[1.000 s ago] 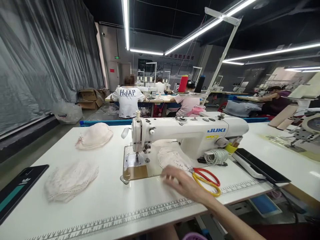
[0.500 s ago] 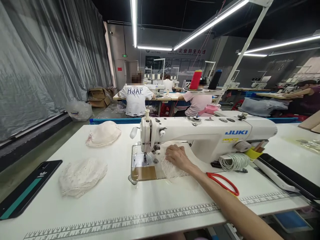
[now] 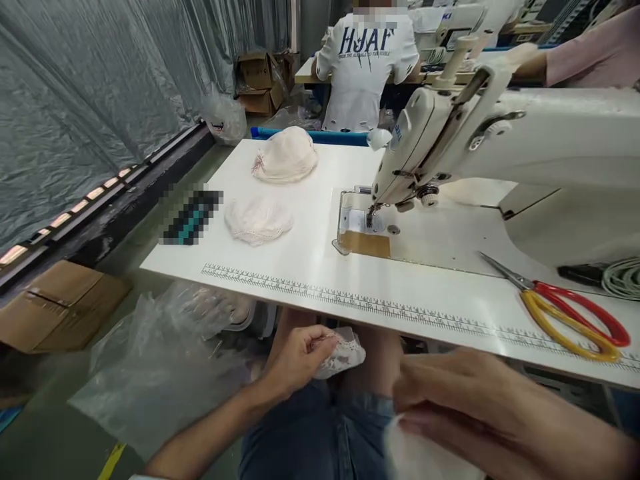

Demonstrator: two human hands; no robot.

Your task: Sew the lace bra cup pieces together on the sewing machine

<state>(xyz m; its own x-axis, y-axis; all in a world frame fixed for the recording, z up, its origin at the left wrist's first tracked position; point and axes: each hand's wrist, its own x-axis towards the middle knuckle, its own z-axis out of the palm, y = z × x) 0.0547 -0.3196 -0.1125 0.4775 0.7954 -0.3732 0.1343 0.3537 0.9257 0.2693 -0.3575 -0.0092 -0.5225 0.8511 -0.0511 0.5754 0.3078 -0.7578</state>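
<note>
My left hand is over my lap, below the table's front edge, with thumb and fingers pinched on a small white lace piece. To its right, my right hand is smeared by motion, its fingers closed on a white fabric piece that hangs down at the bottom of the view. Behind them stands a white sewing machine, with no fabric seen under its presser foot. A stack of white lace pieces and a pale fabric pile lie on the table to the left.
Scissors with red and yellow handles rest at the table's right front, near a coiled cord. A printed ruler runs along the front edge. Plastic bags and a cardboard box are on the floor. A person sits ahead.
The view has tilted down. My right hand has left the machine bed for my lap, and the lace that lay there is gone from it. My left hand has come into view holding lace.
</note>
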